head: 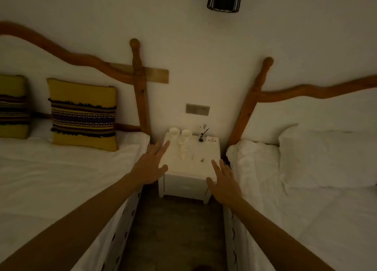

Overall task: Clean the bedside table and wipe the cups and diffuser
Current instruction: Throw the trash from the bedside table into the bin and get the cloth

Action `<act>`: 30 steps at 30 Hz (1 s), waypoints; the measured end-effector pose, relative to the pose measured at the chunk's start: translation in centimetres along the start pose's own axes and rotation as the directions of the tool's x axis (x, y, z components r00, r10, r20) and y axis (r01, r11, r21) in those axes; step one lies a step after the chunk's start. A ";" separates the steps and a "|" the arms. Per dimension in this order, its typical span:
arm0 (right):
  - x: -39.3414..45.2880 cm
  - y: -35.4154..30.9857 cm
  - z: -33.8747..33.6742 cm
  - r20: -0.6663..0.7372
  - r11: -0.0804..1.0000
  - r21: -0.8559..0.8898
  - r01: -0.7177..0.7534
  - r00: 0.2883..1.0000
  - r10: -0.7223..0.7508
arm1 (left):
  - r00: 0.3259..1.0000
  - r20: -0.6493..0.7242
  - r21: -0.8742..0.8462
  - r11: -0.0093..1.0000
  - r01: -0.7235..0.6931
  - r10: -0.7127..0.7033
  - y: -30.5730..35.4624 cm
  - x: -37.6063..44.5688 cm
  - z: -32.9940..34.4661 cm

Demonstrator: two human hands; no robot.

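Both hands, left (150, 166) and right (223, 181), reach out with fingers spread and empty toward the white bedside surface (206, 164) between two beds, where two cups (180, 132) stand far left, a crumpled cloth (183, 149) lies mid-surface, and the reed diffuser (202, 137) stands far right.

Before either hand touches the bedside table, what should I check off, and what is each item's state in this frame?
1. Left hand free, fingers straight: ok.
2. Right hand free, fingers straight: ok.
3. Two cups upright at the table's back left: ok.
4. Diffuser upright, apart from the cups: ok.
5. Crumpled cloth within reach on the tabletop: ok.
6. Small specks identified: cannot tell.
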State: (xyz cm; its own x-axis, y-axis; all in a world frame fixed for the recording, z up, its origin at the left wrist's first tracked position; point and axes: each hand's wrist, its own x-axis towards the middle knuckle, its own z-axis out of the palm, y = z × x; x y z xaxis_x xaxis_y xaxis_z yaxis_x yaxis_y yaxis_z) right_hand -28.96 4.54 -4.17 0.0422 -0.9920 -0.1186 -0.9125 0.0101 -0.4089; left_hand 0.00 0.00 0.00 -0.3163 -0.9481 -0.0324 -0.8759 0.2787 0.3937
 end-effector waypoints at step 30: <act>50.3 10.6 26.0 0.478 0.993 0.058 0.105 0.870 -0.120 | 0.852 0.360 -0.343 0.795 0.501 -0.381 -17.3 36.2 32.3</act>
State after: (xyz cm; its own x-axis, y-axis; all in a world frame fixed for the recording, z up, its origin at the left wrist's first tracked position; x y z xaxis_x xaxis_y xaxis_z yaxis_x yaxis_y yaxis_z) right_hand -25.93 -41.99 -37.97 0.3408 -0.8042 -0.4869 -0.8778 -0.0867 -0.4712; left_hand -8.08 -34.25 -37.61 -0.0666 -0.8588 -0.5080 -0.7293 -0.3055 0.6122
